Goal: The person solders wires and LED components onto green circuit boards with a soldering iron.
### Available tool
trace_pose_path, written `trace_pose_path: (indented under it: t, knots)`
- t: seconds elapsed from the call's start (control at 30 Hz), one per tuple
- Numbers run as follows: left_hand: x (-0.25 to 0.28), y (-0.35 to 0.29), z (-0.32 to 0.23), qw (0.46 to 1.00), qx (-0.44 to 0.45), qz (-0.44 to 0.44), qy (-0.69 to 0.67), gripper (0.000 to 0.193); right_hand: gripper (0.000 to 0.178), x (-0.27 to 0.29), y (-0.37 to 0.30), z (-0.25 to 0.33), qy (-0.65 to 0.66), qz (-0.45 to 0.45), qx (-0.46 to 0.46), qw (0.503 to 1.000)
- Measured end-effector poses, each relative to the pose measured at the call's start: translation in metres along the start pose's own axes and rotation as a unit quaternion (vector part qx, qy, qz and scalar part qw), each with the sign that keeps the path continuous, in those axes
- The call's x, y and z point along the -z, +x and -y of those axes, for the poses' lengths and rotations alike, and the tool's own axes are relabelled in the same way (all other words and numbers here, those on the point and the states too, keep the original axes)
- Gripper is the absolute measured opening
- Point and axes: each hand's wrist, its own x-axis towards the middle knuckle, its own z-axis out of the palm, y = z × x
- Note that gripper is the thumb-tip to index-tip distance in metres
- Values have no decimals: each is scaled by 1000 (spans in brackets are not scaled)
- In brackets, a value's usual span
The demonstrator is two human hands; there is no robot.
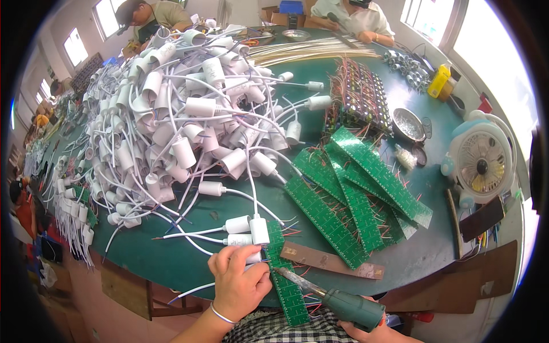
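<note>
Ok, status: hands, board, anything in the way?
Left hand at white lamp socket, grip unclear. Right hand gripping soldering iron, tip at green board. Brown strip lies close by.

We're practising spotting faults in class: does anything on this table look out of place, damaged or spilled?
Nothing looks plainly spilled or broken. The white sockets lie in a tangled heap, and the green boards overlap at uneven angles. The brown strip near the front edge looks scuffed, with pale patches.
</note>
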Motion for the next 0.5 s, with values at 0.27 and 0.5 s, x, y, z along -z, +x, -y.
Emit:
trace_pose_path:
  t: [0.27, 0.5]
  knots:
    - [0, 0, 0, 1000, 5, 2, -3, 18, 53, 3, 4, -3, -89, 33, 103, 990]
    - [-1, 0, 1, 1000, 1, 5, 0, 18, 49, 3, -1, -18, -80, -15, 170, 982]
